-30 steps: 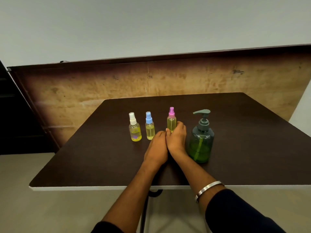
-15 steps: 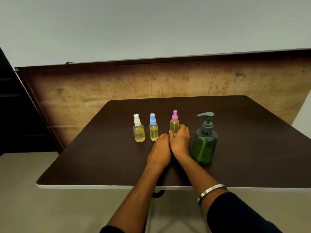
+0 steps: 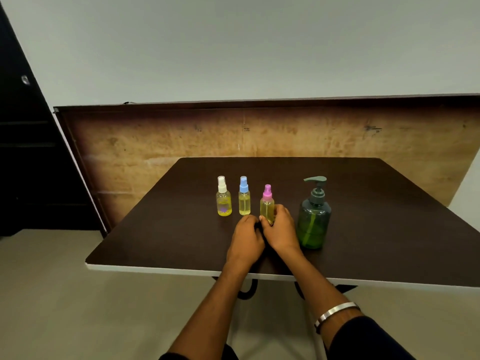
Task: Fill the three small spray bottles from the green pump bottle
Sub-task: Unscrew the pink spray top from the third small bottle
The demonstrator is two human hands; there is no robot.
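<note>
Three small spray bottles with yellowish liquid stand in a row on the dark table (image 3: 376,229): a white-capped bottle (image 3: 223,197), a blue-capped bottle (image 3: 244,196) and a pink-capped bottle (image 3: 267,202). The green pump bottle (image 3: 314,216) stands to their right, upright, its pump head on. My right hand (image 3: 281,228) wraps its fingers around the lower part of the pink-capped bottle. My left hand (image 3: 246,236) rests beside it on the table with curled fingers, touching the right hand, holding nothing that I can see.
A wooden board (image 3: 181,136) leans upright behind the table. The table's white front edge (image 3: 155,268) runs just under my forearms. A dark door or cabinet (image 3: 26,165) stands at the left. A metal bangle (image 3: 336,310) sits on my right wrist.
My right hand has closed around the pink-capped bottle, which now stands nearer to me than the other two. The camera view has risen and shifted.
</note>
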